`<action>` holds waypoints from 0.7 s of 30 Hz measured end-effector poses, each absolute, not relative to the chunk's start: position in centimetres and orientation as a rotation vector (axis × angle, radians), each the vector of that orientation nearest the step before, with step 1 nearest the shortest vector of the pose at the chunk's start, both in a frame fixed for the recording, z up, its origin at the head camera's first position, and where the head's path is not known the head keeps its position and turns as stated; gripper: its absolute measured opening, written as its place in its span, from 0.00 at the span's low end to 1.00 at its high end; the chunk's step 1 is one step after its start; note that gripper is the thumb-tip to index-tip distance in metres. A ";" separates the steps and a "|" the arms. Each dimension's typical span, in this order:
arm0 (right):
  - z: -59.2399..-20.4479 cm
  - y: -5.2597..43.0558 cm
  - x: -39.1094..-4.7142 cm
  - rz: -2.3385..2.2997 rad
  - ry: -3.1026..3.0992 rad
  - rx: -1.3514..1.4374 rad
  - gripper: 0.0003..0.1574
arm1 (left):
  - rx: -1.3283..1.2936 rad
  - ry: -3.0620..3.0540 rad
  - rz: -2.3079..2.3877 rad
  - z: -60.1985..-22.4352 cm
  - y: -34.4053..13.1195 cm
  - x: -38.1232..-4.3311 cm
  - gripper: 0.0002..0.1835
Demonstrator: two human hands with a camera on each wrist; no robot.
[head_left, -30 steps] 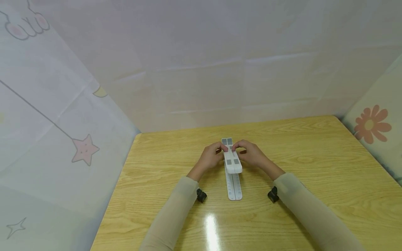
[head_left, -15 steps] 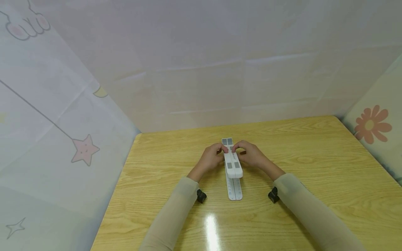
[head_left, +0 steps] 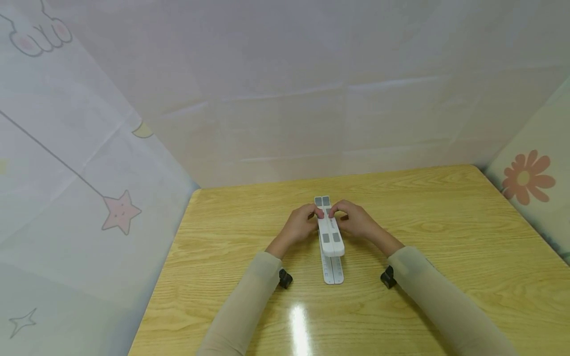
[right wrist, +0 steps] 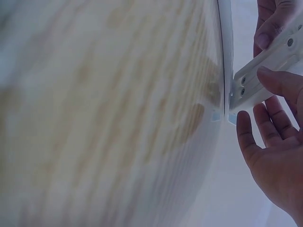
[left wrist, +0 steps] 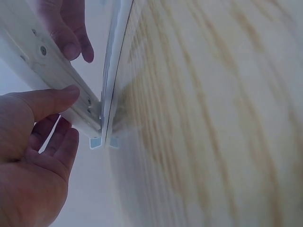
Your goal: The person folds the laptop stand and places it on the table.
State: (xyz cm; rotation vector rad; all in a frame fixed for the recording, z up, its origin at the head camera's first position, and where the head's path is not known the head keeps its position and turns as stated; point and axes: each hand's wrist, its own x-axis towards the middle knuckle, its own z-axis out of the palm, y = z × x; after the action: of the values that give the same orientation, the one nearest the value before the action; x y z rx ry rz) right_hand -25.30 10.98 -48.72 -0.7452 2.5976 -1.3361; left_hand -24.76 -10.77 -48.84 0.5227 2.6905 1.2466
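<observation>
A white folding laptop stand (head_left: 330, 230) with grey pads stands lengthwise on the table, its two halves folded side by side. Its upper bar slants above the flat lower bar (head_left: 333, 273), the near end raised and the far ends close together. My left hand (head_left: 298, 223) pinches the upper bar's left side near the far end. Opposite it, my right hand (head_left: 357, 221) pinches the right side. In the left wrist view the left thumb (left wrist: 57, 98) lies along the bar's side, where screws show. The right wrist view has the right thumb (right wrist: 277, 81) on the bar likewise.
The wooden table (head_left: 231, 222) carries the stand near its middle. A pale cloth backdrop (head_left: 285, 123) rises behind the far edge and along both sides, printed with a pink star (head_left: 121, 212) and a flower (head_left: 528, 177). Light glares off the table near the front.
The near end of the upper bar has swung down toward me and closer to the lower bar. Both hands keep their hold and have barely moved.
</observation>
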 end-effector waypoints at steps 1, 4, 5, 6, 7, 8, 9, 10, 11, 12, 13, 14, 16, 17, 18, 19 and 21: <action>-48.7 11.0 -25.3 -1.331 2.599 -0.745 0.11 | 0.524 2.695 1.238 -48.8 -10.7 -24.8 0.07; -48.7 11.0 -25.2 -1.318 2.600 -0.752 0.10 | 0.534 2.710 1.211 -48.8 -10.7 -24.7 0.07; -48.7 11.0 -25.2 -1.314 2.599 -0.754 0.10 | 0.537 2.713 1.206 -48.7 -10.7 -24.6 0.07; -48.7 11.0 -25.3 -1.312 2.598 -0.757 0.10 | 0.540 2.716 1.202 -48.7 -10.7 -24.6 0.08; -48.7 11.0 -25.3 -1.308 2.597 -0.760 0.11 | 0.543 2.719 1.197 -48.7 -10.6 -24.6 0.08; -48.7 11.0 -25.3 -1.306 2.595 -0.761 0.11 | 0.545 2.719 1.195 -48.7 -10.6 -24.5 0.08; -48.7 11.0 -25.3 -1.306 2.592 -0.761 0.11 | 0.548 2.720 1.193 -48.7 -10.6 -24.5 0.08; -48.7 11.0 -25.3 -1.305 2.590 -0.760 0.11 | 0.550 2.723 1.188 -48.7 -10.6 -24.5 0.08; -48.6 11.0 -25.2 -1.304 2.588 -0.761 0.12 | 0.553 2.725 1.183 -48.7 -10.6 -24.6 0.09; -48.6 11.0 -25.2 -1.298 2.590 -0.764 0.12 | 0.555 2.728 1.175 -48.7 -10.6 -24.6 0.09; -48.5 11.0 -25.2 -1.291 2.593 -0.767 0.12 | 0.555 2.732 1.165 -48.8 -10.6 -24.6 0.09; -48.5 11.0 -25.1 -1.282 2.599 -0.772 0.13 | 0.554 2.736 1.154 -48.7 -10.6 -24.6 0.09; -48.3 11.0 -25.0 -1.267 2.608 -0.779 0.14 | 0.552 2.742 1.136 -48.7 -10.5 -24.6 0.10; -48.3 11.0 -25.0 -1.259 2.613 -0.787 0.14 | 0.550 2.745 1.128 -48.7 -10.5 -24.6 0.10; -48.2 11.0 -25.0 -1.251 2.618 -0.791 0.15 | 0.547 2.748 1.120 -48.6 -10.5 -24.6 0.10; -48.2 10.9 -25.0 -1.245 2.622 -0.794 0.15 | 0.544 2.750 1.114 -48.6 -10.5 -24.5 0.10; -48.1 10.9 -24.9 -1.234 2.627 -0.801 0.15 | 0.542 2.751 1.107 -48.6 -10.5 -24.5 0.11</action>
State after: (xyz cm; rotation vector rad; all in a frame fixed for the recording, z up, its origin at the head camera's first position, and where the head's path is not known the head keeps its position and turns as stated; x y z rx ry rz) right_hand -24.91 10.90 -48.09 -0.8012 2.6266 -1.2342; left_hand -24.51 -10.45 -48.56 0.5421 2.7510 1.1072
